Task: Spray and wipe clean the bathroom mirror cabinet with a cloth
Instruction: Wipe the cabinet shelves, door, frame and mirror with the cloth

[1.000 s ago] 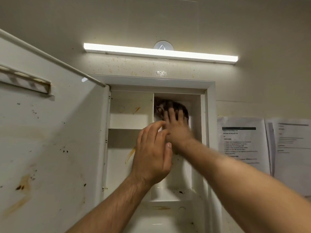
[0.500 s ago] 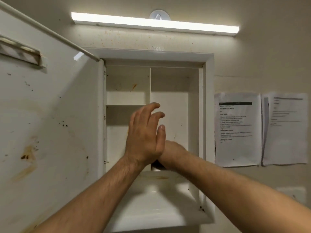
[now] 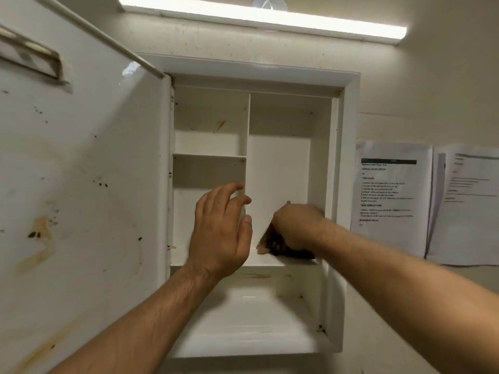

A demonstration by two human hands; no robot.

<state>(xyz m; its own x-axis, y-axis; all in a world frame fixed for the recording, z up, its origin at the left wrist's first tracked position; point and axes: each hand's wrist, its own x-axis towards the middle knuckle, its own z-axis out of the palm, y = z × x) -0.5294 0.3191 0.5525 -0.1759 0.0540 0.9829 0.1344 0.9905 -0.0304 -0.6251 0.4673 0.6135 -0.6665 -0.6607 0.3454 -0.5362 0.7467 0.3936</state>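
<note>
Cloth (image 3: 278, 244) gripped by right hand (image 3: 297, 225) inside cabinet (image 3: 256, 74); left hand (image 3: 218, 233) hovers

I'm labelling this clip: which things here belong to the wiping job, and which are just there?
Job: cabinet, its open door, cloth, right hand gripping it, left hand.
Just there: light bar, printed papers.

On the printed sheet (image 3: 391, 195) just right of the cabinet (image 3: 348, 157) I read bold headings: INITIAL SCENE SETUP, TASK GOAL, TASK DESCRIPTION, REQUIRED PROPS. Its small lines blur. The second sheet (image 3: 467, 206), further right, I can't read.
</note>
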